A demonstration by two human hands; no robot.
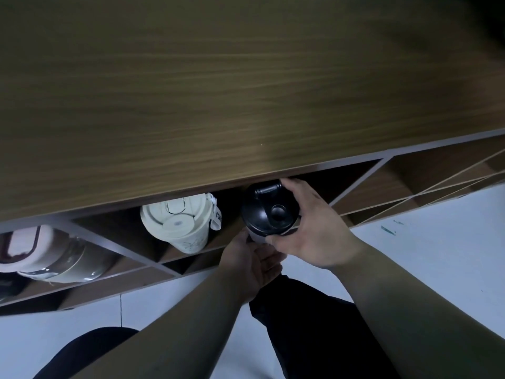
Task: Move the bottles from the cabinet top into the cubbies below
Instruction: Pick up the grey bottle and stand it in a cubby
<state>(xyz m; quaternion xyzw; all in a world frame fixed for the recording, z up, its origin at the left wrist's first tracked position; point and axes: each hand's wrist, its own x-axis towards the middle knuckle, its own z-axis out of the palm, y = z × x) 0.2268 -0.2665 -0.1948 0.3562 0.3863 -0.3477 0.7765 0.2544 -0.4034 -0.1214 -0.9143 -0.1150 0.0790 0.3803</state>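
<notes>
A black-lidded shaker bottle (266, 212) sits at the mouth of a cubby just under the wooden cabinet top (218, 91). My right hand (314, 225) grips its lid from the right side. My left hand (251, 263) cups the bottle's body from below. In the same cubby, to the left, stands a cream-white coffee tumbler (177, 222) with a strap. One cubby further left holds a clear bottle with a pink lid (43, 253).
Empty cubbies (410, 181) with grey edging run off to the right. Pale floor (437, 255) lies below the cabinet. My dark trouser legs (314, 329) are close to the cabinet front.
</notes>
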